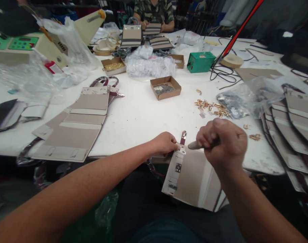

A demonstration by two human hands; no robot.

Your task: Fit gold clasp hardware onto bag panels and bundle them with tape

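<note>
A beige bag panel [189, 177] hangs tilted over the table's front edge, partly above my lap. Metal plates [178, 167] are set along its pale left strip. My left hand [165, 143] is closed, pinching the panel's top corner beside a dark red tab [184, 137] with a shiny metal end. Just right of that tab, my right hand [222, 141] is closed in a fist over the panel's upper edge. A short greyish rounded tip [193, 145] sticks out of the fist against the edge; whether it is a tool or a covered finger I cannot tell.
Beige bag pieces lie in a pile [78, 125] at left and a stack [295, 135] at right. Gold fittings [212, 107] are scattered near a small cardboard box [166, 88]. Behind are a green box [200, 61] and a machine [19, 47]. Another person [154, 13] handles bag pieces opposite.
</note>
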